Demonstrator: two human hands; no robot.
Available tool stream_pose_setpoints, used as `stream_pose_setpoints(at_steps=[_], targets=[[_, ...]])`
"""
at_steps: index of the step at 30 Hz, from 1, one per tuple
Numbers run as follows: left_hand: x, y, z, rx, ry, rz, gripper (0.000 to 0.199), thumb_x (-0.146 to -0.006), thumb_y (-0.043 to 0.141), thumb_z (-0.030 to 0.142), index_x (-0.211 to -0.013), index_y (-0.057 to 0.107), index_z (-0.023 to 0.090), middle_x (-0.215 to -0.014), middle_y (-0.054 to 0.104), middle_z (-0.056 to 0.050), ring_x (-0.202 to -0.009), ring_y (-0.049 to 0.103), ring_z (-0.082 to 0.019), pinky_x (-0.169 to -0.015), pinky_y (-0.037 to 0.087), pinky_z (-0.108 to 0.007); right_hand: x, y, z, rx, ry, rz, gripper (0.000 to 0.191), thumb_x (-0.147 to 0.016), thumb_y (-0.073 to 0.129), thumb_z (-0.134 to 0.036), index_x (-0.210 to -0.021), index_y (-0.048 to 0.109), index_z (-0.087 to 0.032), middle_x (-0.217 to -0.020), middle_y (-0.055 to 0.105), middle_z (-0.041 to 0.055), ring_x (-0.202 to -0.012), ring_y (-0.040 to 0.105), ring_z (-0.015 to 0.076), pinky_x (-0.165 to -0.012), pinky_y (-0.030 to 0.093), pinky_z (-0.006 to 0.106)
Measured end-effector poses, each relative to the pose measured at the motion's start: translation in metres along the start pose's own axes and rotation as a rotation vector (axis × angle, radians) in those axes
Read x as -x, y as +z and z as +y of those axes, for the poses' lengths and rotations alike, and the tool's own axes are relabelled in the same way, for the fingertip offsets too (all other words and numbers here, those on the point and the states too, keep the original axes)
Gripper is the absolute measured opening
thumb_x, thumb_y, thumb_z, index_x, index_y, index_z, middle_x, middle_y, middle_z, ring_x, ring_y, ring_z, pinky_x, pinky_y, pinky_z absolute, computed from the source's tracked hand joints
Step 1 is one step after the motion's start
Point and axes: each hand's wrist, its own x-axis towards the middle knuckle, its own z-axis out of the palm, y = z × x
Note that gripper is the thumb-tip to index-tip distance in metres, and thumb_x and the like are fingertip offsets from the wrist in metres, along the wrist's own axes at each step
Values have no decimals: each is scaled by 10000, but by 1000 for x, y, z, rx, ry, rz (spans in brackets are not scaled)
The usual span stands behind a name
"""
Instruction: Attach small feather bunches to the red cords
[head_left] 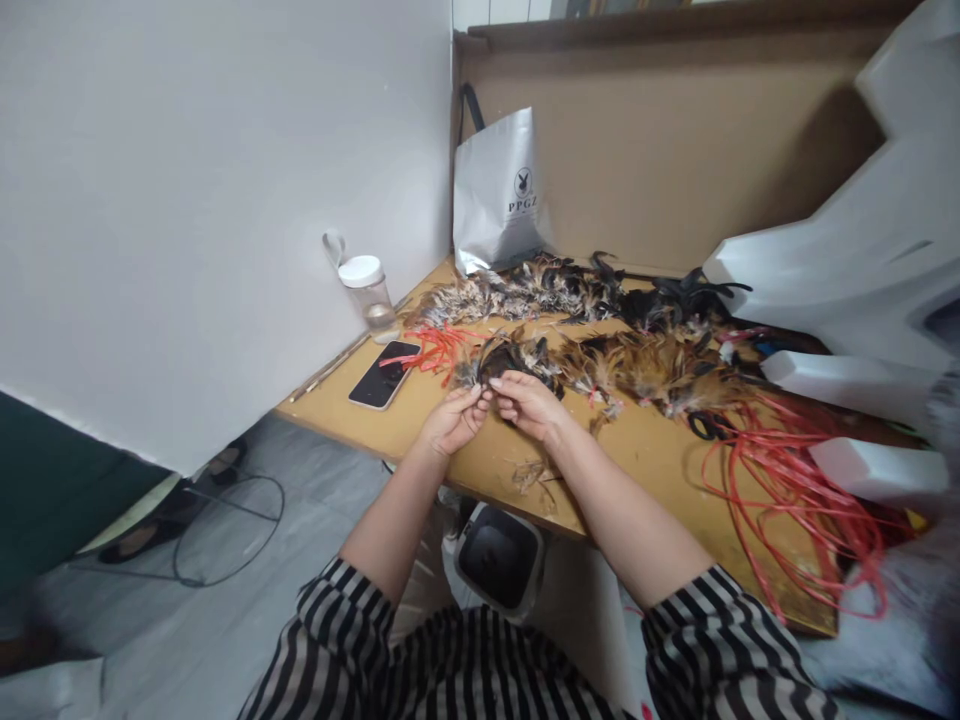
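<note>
Near the table's front edge, my left hand (459, 415) and my right hand (527, 402) meet fingertip to fingertip. Both are closed in a pinch, and dark feathers (504, 356) stick out just beyond them. The feather ends between the fingers are mostly covered. Behind and to the right spreads a row of brown and golden feathers (645, 368), some in tied bunches. Farther back lies another row of mottled dark feathers (525, 288). Short red strips (439, 346) lie left of my hands, partly over a phone (384, 376).
A lidded clear jar (370, 298) and a silver bag (495, 195) stand at the back left. Long red strips (795, 490) hang over the right edge near white foam pieces (877, 465). Loose feather scraps (536, 473) lie in front. Below is a black-lined bin (499, 555).
</note>
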Motion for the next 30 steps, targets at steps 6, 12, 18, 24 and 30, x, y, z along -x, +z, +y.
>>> stream_pose_setpoints(at_steps=[6,12,18,24,30], targets=[[-6,-2,-4,-82,98,103,68,-738,584,110,-795,619,97,-741,664,-52,-598,600,-56,-517,464,-111,-4,-3,-2,129,-150,189,329,-540,748,-320,-570,465,-156,-412,432,-66,-364,300,27,-367,182,164],[-5,1,-7,-214,138,92,132,-678,657,160,-782,635,81,-724,670,-63,-573,600,-66,-488,451,-119,-4,-5,-3,337,-205,293,325,-533,733,-382,-587,513,-150,-425,447,-63,-365,310,36,-372,214,183],[-5,4,-9,-316,163,90,177,-636,693,207,-751,640,84,-666,659,-47,-536,582,-58,-483,435,-129,-5,-4,-1,530,-262,329,328,-544,707,-424,-595,558,-136,-515,547,-16,-441,403,65,-443,313,206],[-6,5,-11,-410,199,146,178,-607,707,234,-675,633,87,-627,649,-40,-487,549,-53,-467,413,-152,-5,-6,0,577,-275,307,307,-563,691,-419,-604,571,-139,-504,537,-21,-433,403,68,-441,324,210],[-6,6,-11,-445,200,168,203,-591,712,262,-672,634,92,-621,646,-40,-478,536,-54,-471,405,-167,-4,-3,0,474,-251,285,306,-540,702,-419,-585,557,-153,-500,552,-24,-428,433,76,-434,328,211]])
